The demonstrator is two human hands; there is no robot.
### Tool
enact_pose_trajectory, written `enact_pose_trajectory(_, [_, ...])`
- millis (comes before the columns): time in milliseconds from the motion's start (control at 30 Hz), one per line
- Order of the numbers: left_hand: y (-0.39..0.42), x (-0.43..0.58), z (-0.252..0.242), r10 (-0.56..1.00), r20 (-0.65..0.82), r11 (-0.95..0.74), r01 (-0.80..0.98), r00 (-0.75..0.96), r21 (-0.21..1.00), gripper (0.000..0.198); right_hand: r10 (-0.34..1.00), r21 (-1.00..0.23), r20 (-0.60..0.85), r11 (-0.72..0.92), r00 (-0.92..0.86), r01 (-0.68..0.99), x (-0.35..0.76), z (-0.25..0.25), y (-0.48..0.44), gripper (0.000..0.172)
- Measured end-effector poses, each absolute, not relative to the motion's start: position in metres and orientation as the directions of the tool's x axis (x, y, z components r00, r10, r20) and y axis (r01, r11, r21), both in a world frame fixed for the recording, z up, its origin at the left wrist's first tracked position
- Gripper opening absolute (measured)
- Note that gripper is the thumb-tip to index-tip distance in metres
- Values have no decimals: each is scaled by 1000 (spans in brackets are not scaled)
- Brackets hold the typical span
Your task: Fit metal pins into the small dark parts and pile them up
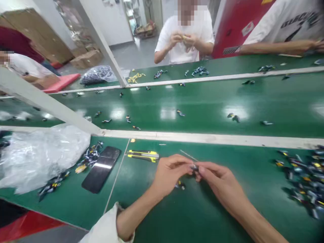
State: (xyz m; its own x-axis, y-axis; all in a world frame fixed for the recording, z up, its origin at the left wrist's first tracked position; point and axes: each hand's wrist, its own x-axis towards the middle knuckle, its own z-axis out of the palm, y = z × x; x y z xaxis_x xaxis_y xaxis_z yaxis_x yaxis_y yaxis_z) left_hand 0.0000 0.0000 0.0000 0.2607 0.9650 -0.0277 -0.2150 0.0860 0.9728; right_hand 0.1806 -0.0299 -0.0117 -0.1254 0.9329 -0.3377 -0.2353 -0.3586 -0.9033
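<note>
My left hand (170,172) and my right hand (218,178) meet over the green table (197,216), fingers pinched together on a small dark part (194,167). A thin wire or pin sticks up from it toward the back left. Another small dark and yellow part (180,185) lies on the table just below my left hand. Both hands are closed on the small part.
A yellow utility knife (143,155) and a black phone (101,168) lie to the left. A clear plastic bag (37,155) and loose small parts (88,158) sit far left; a pile of parts (303,179) at right. A green conveyor belt (202,104) carries scattered parts. Other people work opposite.
</note>
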Motion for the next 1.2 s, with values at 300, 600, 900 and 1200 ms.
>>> enact_pose_trajectory(300, [-6, 5, 8, 944, -66, 182, -344, 323, 921, 4, 939, -924, -313, -336, -145, -182, 181, -10, -30, 21])
enact_pose_trajectory(600, [-8, 0, 14, 957, 9, -11, 7, 290, 1000, 7, 957, -978, -209, -210, -203, 15, 183, 1, -27, 18])
enact_pose_trajectory(900, [-22, 5, 3, 858, 399, -494, 301, 325, 816, 32, 965, -959, -260, -263, 44, 109, 181, 5, -28, 23])
enact_pose_trajectory(1200, [-22, 11, 1, 882, 421, -466, 255, 212, 847, 6, 936, -938, -344, -337, 78, -84, 175, -13, -36, 34])
